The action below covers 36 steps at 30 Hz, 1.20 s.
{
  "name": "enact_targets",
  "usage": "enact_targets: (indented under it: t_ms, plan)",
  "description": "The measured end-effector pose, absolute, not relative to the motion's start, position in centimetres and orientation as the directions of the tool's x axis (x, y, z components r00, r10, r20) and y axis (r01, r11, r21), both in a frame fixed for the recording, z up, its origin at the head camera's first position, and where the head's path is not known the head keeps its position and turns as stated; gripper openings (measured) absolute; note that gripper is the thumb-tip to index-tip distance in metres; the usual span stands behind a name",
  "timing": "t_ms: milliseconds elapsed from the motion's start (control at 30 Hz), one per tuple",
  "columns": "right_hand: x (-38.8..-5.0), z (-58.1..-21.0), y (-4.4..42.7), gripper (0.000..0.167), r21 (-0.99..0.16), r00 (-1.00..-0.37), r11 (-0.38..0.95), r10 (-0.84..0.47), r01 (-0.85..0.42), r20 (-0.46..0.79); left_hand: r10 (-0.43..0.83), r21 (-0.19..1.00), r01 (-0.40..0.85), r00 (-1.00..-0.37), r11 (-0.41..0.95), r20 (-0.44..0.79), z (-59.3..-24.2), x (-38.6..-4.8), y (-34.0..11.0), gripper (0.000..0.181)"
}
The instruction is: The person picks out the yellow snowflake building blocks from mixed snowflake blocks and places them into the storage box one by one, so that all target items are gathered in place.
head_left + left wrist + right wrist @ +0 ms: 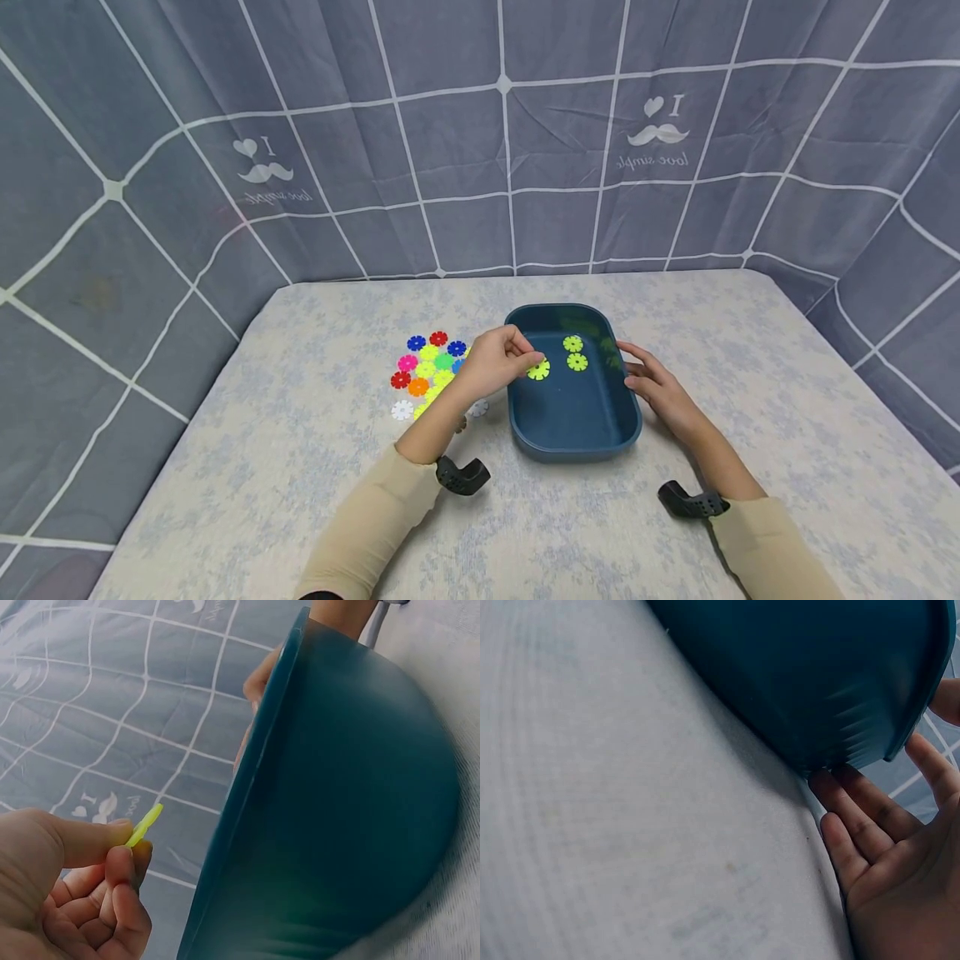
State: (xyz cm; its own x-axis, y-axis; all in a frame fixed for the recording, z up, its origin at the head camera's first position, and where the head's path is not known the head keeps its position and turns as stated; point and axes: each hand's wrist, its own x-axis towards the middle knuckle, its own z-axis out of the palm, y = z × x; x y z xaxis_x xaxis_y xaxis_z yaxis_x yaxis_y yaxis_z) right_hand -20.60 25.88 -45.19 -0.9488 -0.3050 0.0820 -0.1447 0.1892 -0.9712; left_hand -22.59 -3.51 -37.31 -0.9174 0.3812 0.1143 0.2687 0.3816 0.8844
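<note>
Left hand (497, 364): fingers clamped on a yellow-green disc (539, 372) over the blue tub (574, 455). Right hand (664, 397): fingers apart, touching the tub's outer side.

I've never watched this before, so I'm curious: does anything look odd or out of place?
Yes: the writing on the curtain behind the table reads backwards, "love simple" mirrored. I see no damage to the tub.

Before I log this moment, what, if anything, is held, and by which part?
The left hand pinches a yellow-green disc by its edge; the right hand touches the tub from outside.
</note>
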Motion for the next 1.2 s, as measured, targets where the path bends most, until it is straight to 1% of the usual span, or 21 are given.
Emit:
enact_targets:
  t_ms: [333,700,900,1200]
  plan:
    - [-20.7,-45.3,26.0,0.057,-0.969,-0.948,0.196,-0.307,-0.149,0.083,0.394,0.884,0.263,-0.914,0.385,0.100,-37.1,-22.9,-2.0,0.016]
    - [-20.7,-45.3,26.0,0.058,-0.974,-0.949,0.170,-0.302,-0.148,0.091,0.428,0.855,0.306,-0.897,0.418,0.111,-36.0,-23.9,-0.4,0.015]
    - [-20.6,-44.9,25.9,0.058,-0.975,-0.950,0.168,-0.299,-0.145,0.089,0.423,0.846,0.314,-0.898,0.431,0.118,-35.4,-24.7,0.6,0.016]
    - [-20.6,-44.9,25.7,0.057,-0.973,-0.948,0.183,-0.310,-0.138,0.077,0.418,0.843,0.319,-0.900,0.433,0.125,-35.9,-25.7,1.7,0.014]
